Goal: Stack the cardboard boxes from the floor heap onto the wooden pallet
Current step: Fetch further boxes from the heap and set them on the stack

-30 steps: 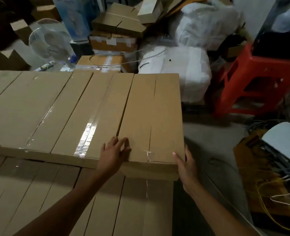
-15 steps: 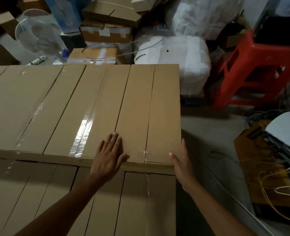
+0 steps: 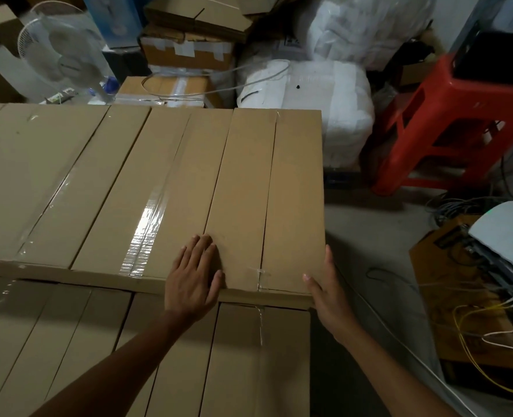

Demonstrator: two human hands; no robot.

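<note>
Pushed back since a second ago, the rightmost cardboard box (image 3: 267, 191) no longer juts toward the person; its near end now lines up with the row beside it. That row, the upper layer of boxes (image 3: 83, 182), lies side by side with long edges touching and fills the left and middle of the view. It rests on a lower layer (image 3: 98, 341) of similar boxes, whose tops show nearer the person. The rightmost box closes the upper layer at its right end.

Behind the stack sit white wrapped bales (image 3: 324, 94). A red plastic stool (image 3: 435, 127) stands to their right, and a fan (image 3: 59, 52) is at far left. A strip of clear tape (image 3: 145, 233) shines on one upper box.

The left hand (image 3: 193, 276) lies flat on the upper layer at the near edge, fingers straight and slightly spread, across the seam beside the rightmost box. The right hand (image 3: 327, 290) presses that box's near right corner, fingers straight and together along its side, thumb on the top edge. Yellow cables (image 3: 471, 335) trail on the floor at right.
</note>
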